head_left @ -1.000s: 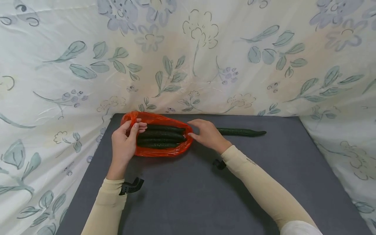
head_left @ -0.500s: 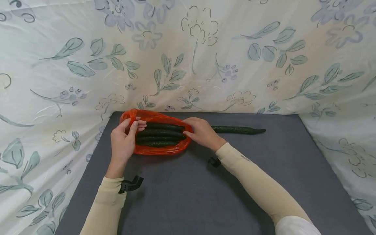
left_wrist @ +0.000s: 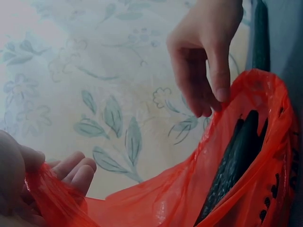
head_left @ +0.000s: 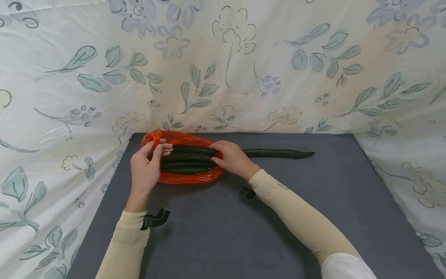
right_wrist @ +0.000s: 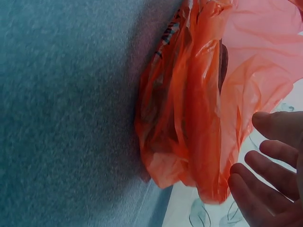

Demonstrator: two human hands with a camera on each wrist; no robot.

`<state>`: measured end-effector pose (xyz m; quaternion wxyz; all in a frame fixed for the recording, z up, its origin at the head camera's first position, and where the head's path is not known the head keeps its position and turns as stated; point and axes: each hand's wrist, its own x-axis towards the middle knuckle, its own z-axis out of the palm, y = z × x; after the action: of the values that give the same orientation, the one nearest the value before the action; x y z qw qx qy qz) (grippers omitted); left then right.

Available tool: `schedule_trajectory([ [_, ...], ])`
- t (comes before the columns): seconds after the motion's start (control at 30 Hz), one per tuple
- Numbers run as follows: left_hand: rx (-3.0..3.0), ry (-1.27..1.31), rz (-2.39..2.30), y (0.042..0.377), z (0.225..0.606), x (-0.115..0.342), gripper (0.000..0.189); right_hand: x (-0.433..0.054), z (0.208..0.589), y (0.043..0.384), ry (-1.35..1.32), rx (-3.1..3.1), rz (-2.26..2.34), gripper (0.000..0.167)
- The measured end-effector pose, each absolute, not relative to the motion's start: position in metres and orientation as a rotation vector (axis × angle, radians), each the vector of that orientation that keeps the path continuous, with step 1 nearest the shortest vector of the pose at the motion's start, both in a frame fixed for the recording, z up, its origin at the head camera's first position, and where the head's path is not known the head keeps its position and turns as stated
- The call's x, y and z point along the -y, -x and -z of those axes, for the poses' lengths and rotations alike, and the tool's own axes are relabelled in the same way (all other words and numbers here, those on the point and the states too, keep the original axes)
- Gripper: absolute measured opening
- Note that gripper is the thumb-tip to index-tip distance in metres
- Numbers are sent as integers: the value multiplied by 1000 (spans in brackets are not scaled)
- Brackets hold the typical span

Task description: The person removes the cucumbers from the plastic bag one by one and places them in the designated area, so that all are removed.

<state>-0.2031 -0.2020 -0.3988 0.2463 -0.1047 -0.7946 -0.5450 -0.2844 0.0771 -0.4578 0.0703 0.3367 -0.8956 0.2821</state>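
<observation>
A red plastic bag [head_left: 186, 179] lies on its side at the back left of the table, its mouth facing up. Several dark green cucumbers [head_left: 189, 157] are lined up inside it. With thumb and fingers, my left hand [head_left: 144, 172] pinches the bag's left edge, the film bunched between them in the left wrist view. My right hand [head_left: 234, 158] hovers at the bag's right end; in the right wrist view its fingers [right_wrist: 277, 175] are spread and loosely bent beside the film, gripping nothing. One loose cucumber [head_left: 283, 154] lies behind and right of this hand, its left end hidden.
The dark grey table [head_left: 223, 232] ends at the back against a hanging floral cloth [head_left: 244, 77], which also flanks both sides. Black straps [head_left: 155, 219] sit at both wrists over cream sleeves.
My right hand has shifted left from the bag's right rim to over the cucumbers' right ends. The left hand keeps its pinch on the bag. The loose cucumber stays put.
</observation>
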Motion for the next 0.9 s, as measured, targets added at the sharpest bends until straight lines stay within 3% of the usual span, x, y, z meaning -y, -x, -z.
schedule_trajectory([
  [0.9,2155,285,1532,205,403,203,22,-40,466,293,-1102,2786,-737,52],
])
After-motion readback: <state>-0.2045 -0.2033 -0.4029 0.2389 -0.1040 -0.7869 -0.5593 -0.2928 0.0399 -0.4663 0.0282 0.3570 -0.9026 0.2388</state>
